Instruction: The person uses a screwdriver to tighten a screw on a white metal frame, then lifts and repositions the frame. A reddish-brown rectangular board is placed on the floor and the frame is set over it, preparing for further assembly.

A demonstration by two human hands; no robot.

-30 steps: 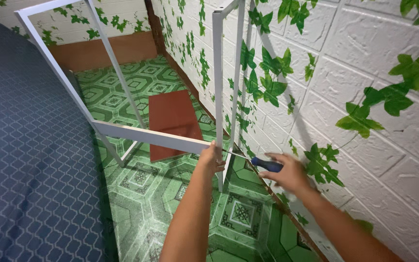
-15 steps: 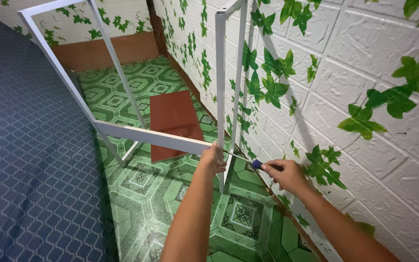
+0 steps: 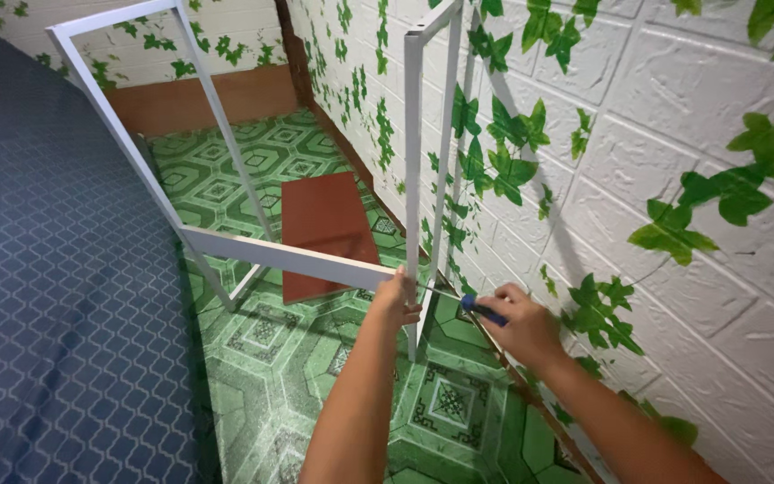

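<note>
White-painted metal tube frame looks light and stiff but slick, best taken at the crossbar's end near the upright. The left hand is wrapped around that end. Just beside it, the right hand is closed on a blue-handled screwdriver, tip touching the joint.
</note>
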